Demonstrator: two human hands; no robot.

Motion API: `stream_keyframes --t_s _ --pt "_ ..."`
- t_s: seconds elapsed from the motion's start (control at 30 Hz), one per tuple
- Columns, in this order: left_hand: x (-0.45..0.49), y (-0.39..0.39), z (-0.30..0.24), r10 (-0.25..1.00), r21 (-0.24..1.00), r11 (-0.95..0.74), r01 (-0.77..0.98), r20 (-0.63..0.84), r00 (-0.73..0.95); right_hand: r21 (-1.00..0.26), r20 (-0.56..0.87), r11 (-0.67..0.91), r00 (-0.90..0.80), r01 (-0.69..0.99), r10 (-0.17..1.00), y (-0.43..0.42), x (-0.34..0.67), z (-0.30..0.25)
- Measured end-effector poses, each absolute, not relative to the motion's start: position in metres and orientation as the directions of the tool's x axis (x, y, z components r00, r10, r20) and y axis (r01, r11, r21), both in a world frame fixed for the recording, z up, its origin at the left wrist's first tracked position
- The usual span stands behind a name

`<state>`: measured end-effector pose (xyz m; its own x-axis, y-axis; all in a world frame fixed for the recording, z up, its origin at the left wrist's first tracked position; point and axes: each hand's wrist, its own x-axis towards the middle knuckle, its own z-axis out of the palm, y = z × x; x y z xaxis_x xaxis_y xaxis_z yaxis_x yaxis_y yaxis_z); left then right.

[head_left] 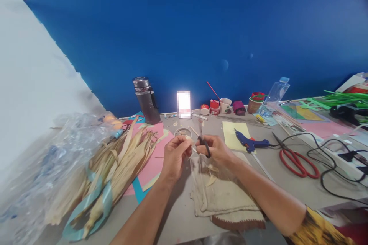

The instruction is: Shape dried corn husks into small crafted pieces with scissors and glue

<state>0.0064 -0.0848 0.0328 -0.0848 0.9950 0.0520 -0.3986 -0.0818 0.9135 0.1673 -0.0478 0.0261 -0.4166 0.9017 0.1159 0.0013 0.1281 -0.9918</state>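
Over a folded cloth (224, 199) near the tabletop's (178, 218) front edge, the left hand (176, 155) pinches a husk strip (189, 139) while the right hand (217, 150) grips black scissors (203, 141) against it. One husk pile (115, 168) crowds the left; one glue gun (250, 143) and one pair of red scissors (297, 160) lie to the right.

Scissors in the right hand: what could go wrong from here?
1. The scissors in the right hand sit close to the left hand, which pinches the small husk piece; a slip could nick a fingertip.
2. The glue gun lies near the right forearm with its cord trailing; a sweep of the arm might snag it.
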Motion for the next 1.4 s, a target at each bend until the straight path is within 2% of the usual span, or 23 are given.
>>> stream_keyframes --t_s 0.1,0.2,0.57,1.07,1.23,1.3,1.4 --pt "0.0009 -0.0831 0.0368 0.987 0.886 -0.104 -0.451 0.038 -0.154 -0.976 0.069 0.172 -0.556 0.136 0.829 -0.0474 0.1700 0.0239" --pt "-0.0026 -0.0814 0.0379 0.982 0.875 -0.127 -0.468 0.043 -0.187 -0.969 0.033 0.179 -0.626 0.171 0.779 -0.0488 0.1705 0.0226" --pt "-0.0018 -0.0825 0.0384 0.983 0.877 -0.125 -0.465 0.046 -0.177 -0.965 -0.026 0.145 -0.630 0.218 0.776 -0.0481 0.1699 0.0204" --pt "-0.0025 -0.0832 0.0398 0.981 0.893 -0.147 -0.426 0.075 -0.181 -0.974 -0.005 0.136 -0.622 0.180 0.783 -0.0477 0.1702 0.0191" --pt "-0.0038 -0.0818 0.0398 0.983 0.860 -0.127 -0.493 0.042 -0.180 -0.971 -0.024 0.116 -0.571 0.207 0.821 -0.0466 0.1692 0.0164" --pt "-0.0035 -0.0809 0.0395 0.988 0.837 -0.104 -0.538 0.023 -0.155 -0.977 0.035 0.145 -0.548 0.158 0.836 -0.0470 0.1676 0.0174" --pt "0.0004 -0.0804 0.0377 0.992 0.825 -0.074 -0.560 0.005 -0.123 -0.990 0.131 0.142 -0.450 -0.010 0.884 -0.0482 0.1644 0.0187"
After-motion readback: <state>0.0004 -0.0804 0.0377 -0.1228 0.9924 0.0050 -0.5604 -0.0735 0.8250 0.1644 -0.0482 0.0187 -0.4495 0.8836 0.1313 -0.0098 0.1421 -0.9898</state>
